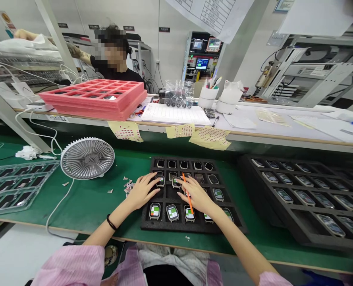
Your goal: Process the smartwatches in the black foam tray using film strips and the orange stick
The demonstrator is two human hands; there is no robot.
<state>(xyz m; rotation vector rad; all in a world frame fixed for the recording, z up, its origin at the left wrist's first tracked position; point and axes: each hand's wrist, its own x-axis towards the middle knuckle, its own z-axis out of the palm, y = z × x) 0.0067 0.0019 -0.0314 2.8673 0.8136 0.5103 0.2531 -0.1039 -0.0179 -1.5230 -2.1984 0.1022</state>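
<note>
In front of me lies a black foam tray (168, 225) whose compartments hold several square watch faces, many with lit green-and-white screens. My left hand (141, 192) is over the tray's left edge, fingers spread, its fingertips at a watch (160, 181) in the second row. My right hand (195, 194) has a thin orange stick (188, 194) between its fingers, slanting down across the palm side. Its fingertips reach a neighbouring lit watch (175, 182). In the front row, another watch (172, 212) sits tilted in its compartment. The right forearm partly covers the tray's right side.
More black foam trays with watches (304, 198) are stacked at the right. A grey fan (87, 158), paper scraps (128, 186) and a clear tray of dark parts (21, 202) lie left. A shelf beyond carries a pink foam tray (89, 105); behind it is a person (116, 73).
</note>
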